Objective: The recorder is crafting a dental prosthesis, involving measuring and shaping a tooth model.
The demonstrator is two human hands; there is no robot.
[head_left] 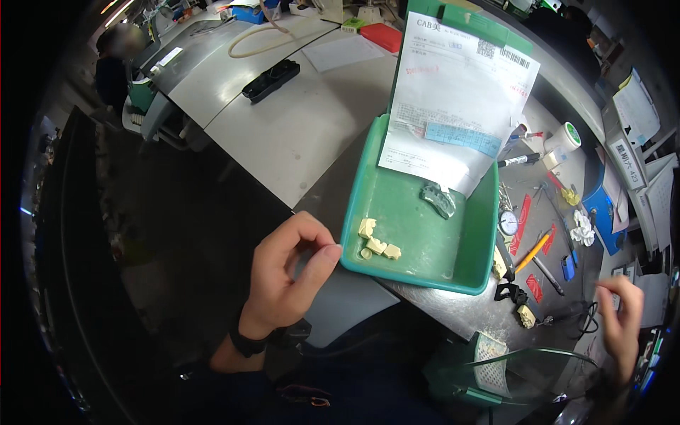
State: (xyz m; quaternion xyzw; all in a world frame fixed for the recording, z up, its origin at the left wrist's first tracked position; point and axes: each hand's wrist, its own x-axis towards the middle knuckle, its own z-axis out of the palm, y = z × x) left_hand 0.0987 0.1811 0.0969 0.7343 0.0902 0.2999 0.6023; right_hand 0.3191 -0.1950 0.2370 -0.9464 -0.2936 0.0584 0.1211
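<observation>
My left hand (289, 273), with a dark band at its wrist, is at the near left corner of a green plastic tray (351, 263). Its thumb and bent forefinger come together at the tray's rim. Inside the tray lie several cream dental model pieces (375, 244), a small round piece (365, 253) and a dark green dental impression-like piece (438, 201). A printed sheet (460, 92) hangs from a green clip (482, 25) at the tray's far side. My right hand (621, 326) hovers at the far right, thumb and forefinger pinched; what they hold is too small to make out.
Right of the tray lie a dial gauge (508, 222), an orange-yellow pencil-like tool (533, 249), red strips (520, 223), a marker (519, 161) and a cabled handpiece (567, 312). A green-framed clear shield (545, 372) stands nearest me. A black case (271, 81) rests far left.
</observation>
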